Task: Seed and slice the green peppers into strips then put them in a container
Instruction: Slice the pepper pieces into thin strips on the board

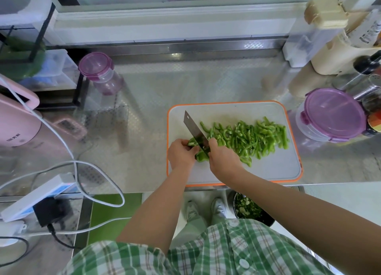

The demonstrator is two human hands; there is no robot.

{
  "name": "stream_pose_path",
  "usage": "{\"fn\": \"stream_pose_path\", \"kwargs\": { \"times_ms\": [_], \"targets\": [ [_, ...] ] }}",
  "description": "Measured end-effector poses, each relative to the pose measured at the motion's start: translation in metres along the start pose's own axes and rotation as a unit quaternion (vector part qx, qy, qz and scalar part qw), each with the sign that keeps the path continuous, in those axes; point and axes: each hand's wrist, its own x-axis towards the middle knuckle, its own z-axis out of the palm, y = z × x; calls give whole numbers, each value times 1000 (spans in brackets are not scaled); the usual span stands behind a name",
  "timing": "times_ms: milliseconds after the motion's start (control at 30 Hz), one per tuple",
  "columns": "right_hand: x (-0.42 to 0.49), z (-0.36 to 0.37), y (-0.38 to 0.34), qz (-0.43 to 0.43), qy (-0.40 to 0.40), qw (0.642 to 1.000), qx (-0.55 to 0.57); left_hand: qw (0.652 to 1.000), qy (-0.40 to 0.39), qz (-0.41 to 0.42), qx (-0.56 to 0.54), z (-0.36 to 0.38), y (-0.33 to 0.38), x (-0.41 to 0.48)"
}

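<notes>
Looking down through the head camera, I see the left hand (181,153) at the near left part of the cutting board (226,111). Its grip is curled onto a pepper piece (201,157), holding it against the board. The right hand (223,160) sits just beside it, its grip wrapped round the handle of a knife (195,130); the handle itself is hidden inside the fist. The blade points away and to the left, crossing the pepper piece between the two hands. To the right of the blade, a heap of cut strips (253,138) spreads across the middle of the board up to its right side. The board lies on the metal counter (144,101). A round container (332,116) with a closed purple lid stands on the counter just beside the board's far right corner. A smaller purple-lidded jar (101,72) sits well apart at the far left.
</notes>
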Motion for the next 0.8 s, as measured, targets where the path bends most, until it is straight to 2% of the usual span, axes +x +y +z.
{"fn": "stream_pose_path", "kwargs": {
  "times_ms": [433,633,800],
  "targets": [
    [18,14,-9,3,1,1000,-5,1000,-25,9,-6,-12,-1,-4],
    [19,13,5,11,36,995,90,999,-9,2,-52,-12,-3,-8],
    [13,-2,9,-50,34,991,117,999,24,10,-44,-5,1,-9]
  ]
}}
